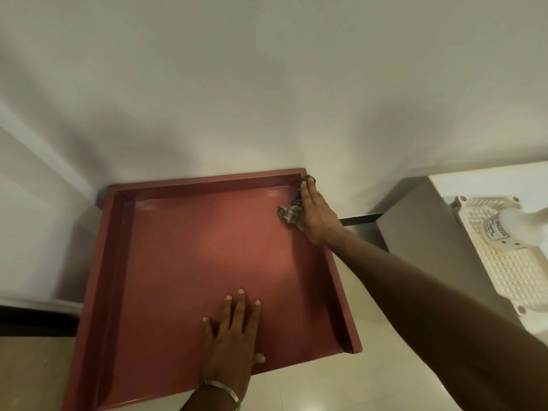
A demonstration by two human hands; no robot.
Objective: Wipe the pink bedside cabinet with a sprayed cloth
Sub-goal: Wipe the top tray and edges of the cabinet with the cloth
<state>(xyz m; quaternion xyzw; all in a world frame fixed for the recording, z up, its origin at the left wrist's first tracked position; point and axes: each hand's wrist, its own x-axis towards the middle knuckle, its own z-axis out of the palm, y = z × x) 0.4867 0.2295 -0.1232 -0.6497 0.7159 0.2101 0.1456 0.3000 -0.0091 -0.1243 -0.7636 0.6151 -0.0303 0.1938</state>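
Observation:
The pink bedside cabinet (189,262) fills the middle of the view, seen from above, with raised rims on its left, back and right sides. My right hand (315,216) reaches to the back right corner and presses a crumpled checked cloth (290,213) against the inside of the right rim. The cloth runs up under my fingers toward the corner. My left hand (234,339) lies flat, fingers spread, on the top near the front edge, holding nothing. A metal bracelet circles that wrist.
A white wall (267,99) stands directly behind the cabinet. At right, a white perforated plastic stool (510,274) carries a white spray bottle (510,222). Beige floor tiles (341,390) lie in front. A dark skirting strip (360,219) runs behind my right wrist.

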